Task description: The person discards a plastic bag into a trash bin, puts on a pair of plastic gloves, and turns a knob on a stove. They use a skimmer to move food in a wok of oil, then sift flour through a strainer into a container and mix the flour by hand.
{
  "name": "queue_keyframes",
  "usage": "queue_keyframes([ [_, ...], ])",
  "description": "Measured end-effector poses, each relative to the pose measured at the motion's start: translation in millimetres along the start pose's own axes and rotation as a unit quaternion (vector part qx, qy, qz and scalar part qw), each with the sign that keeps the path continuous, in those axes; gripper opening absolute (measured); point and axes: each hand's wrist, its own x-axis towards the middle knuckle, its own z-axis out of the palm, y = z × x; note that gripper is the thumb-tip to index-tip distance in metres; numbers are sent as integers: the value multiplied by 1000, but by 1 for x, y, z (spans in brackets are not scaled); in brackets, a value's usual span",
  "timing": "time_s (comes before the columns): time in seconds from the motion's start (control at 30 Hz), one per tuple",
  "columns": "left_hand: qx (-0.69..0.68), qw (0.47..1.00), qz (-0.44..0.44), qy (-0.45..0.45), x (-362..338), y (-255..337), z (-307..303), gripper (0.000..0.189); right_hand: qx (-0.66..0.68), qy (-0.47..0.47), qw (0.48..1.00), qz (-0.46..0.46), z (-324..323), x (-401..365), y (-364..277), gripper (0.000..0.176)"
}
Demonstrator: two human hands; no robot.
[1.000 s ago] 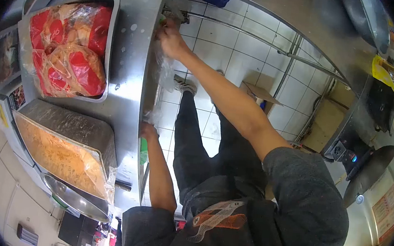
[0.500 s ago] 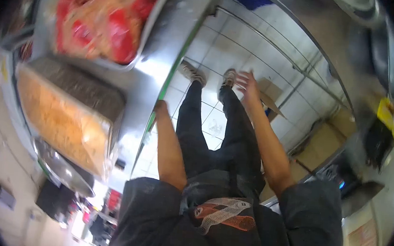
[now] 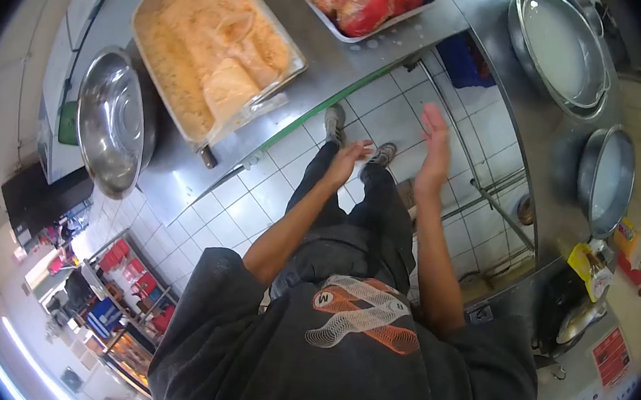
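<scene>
My left hand (image 3: 348, 164) hangs in the air in front of my body, holding nothing, its fingers loosely apart. A short way to its right, my right hand (image 3: 435, 145) is raised edge-on with fingers stretched out, also empty. The hands do not touch each other. Nearest to my left hand is the steel table (image 3: 313, 72) with a green strip along its edge. On it stands a large metal tray (image 3: 297, 65) of orange-coloured crumbly powder, with clear plastic film lying over part of it. A dark handle (image 3: 207, 157) sticks out at the tray's near corner.
A second tray (image 3: 351, 38) holds red and pale food under plastic. A wide steel bowl (image 3: 116, 122) stands at the left. On the right counter are a basin of cloudy liquid (image 3: 555, 49), another basin (image 3: 611, 182) and a yellow packet (image 3: 590, 271). Metal rails (image 3: 483, 189) run below.
The view has swung, bringing the whole powder tray and the basins into sight. My left hand has come away from the table edge, and my two hands are closer together.
</scene>
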Motion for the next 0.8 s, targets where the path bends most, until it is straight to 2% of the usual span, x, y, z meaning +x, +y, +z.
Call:
queue_keyframes([
  [0.03,-271,959,-59,-62,-16,30,17,77,-90,-20,995,-34,1,-6,4,68],
  [0.07,-427,893,-49,-135,-30,63,33,80,-178,-35,981,-71,2,-9,15,69],
  [0.1,-563,798,-39,-210,-38,85,37,82,-264,-45,957,-111,2,-9,32,69],
  [0.2,-665,720,-113,-162,-70,82,-4,80,-508,-76,833,-206,-7,-20,113,70],
  [0.23,-634,749,-79,-176,-88,91,-20,80,-555,-77,823,-88,-27,-13,142,71],
  [0.27,-601,776,-51,-186,-117,102,-34,80,-558,-55,820,111,-50,-8,169,73],
  [0.3,-565,801,-22,-197,-142,107,-50,79,-517,-20,831,205,-59,-14,189,75],
  [0.33,-485,854,-16,-190,-154,94,-74,74,-463,18,853,239,-58,-25,203,77],
  [0.37,-338,927,-7,-160,-165,75,-101,71,-407,41,889,208,-47,-41,210,78],
  [0.4,-185,975,-3,-121,-177,47,-130,69,-348,63,918,180,-37,-62,224,78],
  [0.43,-43,998,-9,-55,-189,11,-161,68,-391,50,907,146,-30,-84,238,78],
  [0.47,99,995,-15,10,-196,-39,-195,68,-434,41,893,110,-27,-103,256,78],
  [0.5,139,989,-31,45,-197,-123,-240,67,-432,-54,874,216,-39,-116,294,74],
  [0.53,26,989,-105,101,-243,-115,-246,74,-424,-146,835,320,-51,-131,323,70],
  [0.57,-65,978,-151,131,-273,-136,-257,80,-387,-112,870,285,-28,-170,311,64],
  [0.6,-131,973,-140,127,-312,-135,-257,82,-348,-78,900,250,2,-203,288,59],
  [0.63,-146,973,-146,105,-329,-199,-275,83,-344,-97,886,296,20,-208,259,65],
  [0.67,-142,980,-124,64,-339,-293,-296,83,-338,-115,869,342,37,-210,234,70],
  [0.7,-120,990,-77,17,-355,-366,-310,84,-385,-105,852,339,43,-205,236,72],
  [0.73,-78,996,-43,-20,-373,-409,-318,84,-430,-95,832,338,50,-201,236,73],
  [0.8,139,988,32,-57,-411,-399,-314,85,-614,-19,756,226,45,-167,260,69],
])
